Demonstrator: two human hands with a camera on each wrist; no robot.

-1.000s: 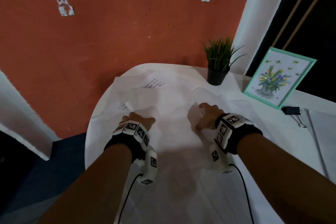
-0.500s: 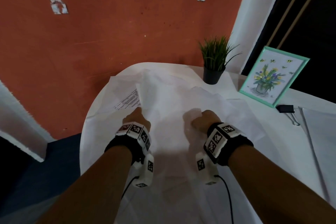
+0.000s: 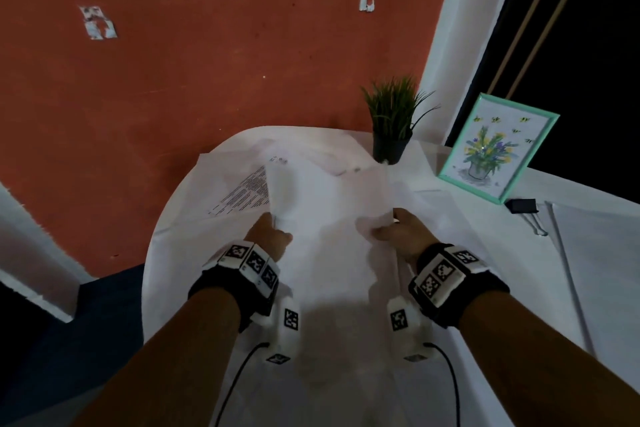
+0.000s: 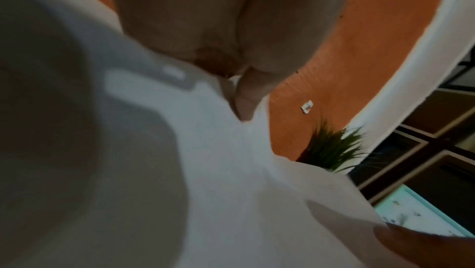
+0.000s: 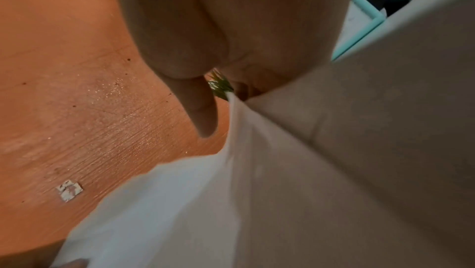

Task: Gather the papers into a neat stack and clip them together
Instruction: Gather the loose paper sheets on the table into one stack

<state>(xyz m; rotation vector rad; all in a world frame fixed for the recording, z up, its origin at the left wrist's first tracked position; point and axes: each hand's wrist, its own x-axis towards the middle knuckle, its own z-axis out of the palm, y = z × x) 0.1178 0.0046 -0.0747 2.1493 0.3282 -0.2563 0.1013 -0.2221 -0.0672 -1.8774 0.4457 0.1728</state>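
A bundle of white papers (image 3: 329,198) is lifted off the table between both hands. My left hand (image 3: 272,236) pinches its left edge and my right hand (image 3: 391,229) pinches its right edge. In the left wrist view the papers (image 4: 231,171) run under the thumb (image 4: 246,97). In the right wrist view the papers (image 5: 295,171) are held below the palm. A printed sheet (image 3: 246,194) and more loose papers lie on the table beneath. A black binder clip (image 3: 523,206) lies on the table at the right, apart from both hands.
A small potted plant (image 3: 391,121) stands at the table's far edge. A teal-framed flower picture (image 3: 495,149) leans at the right. The white table (image 3: 467,246) ends in a rounded far edge before an orange wall (image 3: 207,45). More white paper (image 3: 602,270) lies far right.
Both hands went from lying on the spread papers to gripping a bundle by its sides and raising it off the table. A printed sheet underneath came into view.
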